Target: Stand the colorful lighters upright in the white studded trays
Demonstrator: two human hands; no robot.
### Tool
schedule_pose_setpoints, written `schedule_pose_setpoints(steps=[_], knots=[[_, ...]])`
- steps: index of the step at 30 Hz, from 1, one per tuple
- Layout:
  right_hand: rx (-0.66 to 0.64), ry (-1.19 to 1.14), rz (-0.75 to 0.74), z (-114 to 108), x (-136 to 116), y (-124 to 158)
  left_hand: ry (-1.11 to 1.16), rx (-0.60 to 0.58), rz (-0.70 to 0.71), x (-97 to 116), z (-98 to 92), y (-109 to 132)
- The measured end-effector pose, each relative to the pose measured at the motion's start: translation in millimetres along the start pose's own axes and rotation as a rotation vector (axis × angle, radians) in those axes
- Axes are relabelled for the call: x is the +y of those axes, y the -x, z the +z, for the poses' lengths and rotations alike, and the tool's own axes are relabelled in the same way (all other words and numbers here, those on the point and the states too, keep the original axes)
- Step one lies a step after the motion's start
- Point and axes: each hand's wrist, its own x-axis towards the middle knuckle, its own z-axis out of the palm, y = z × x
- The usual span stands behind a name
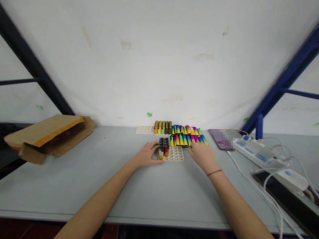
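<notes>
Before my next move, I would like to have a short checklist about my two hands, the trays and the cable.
1. Left hand beside the near tray: ok.
2. Black-topped pieces upright in that tray: ok.
3. Free sockets on its right: ok.
4. Right hand gripping a colourful cylinder: cannot tell, fingertips hidden.
5. Far tray full: not ok, its left part is bare.
6. White cable apart from the right arm: ok.
</notes>
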Motion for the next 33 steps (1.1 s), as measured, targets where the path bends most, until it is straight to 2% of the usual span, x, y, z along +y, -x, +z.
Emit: schedule_pose_setpoints(steps=[2, 4, 13, 20, 23, 27, 33], knots=[[-0.109, 0.054, 0.057, 0, 12, -2, -0.006, -0.008, -0.004, 0, 0.1, 0], [-0.163, 0.075, 0.057, 4, 17, -3, -0.009, -0.008, -0.004, 0, 0.1, 0], [-0.115, 0.053, -0.034, 13, 4, -3, -0.015, 0.007, 0.010, -2, 1.2, 0], [-0.245, -0.040, -0.159, 22, 13, -14, -0.025, -0.015, 0.005, -1, -1.0, 0], [-0.174, -0.180, -0.210, 22, 12, -17, -0.024, -0.017, 0.001, -1, -0.8, 0], [-0.102, -0.348, -0.183, 19, 8, -17, -0.031, -0.015, -0.002, 0, -0.5, 0], [-0.037, -0.431, -0.222, 20, -1, -15, -0.040, -0.031, -0.004, 2, -2.0, 0]])
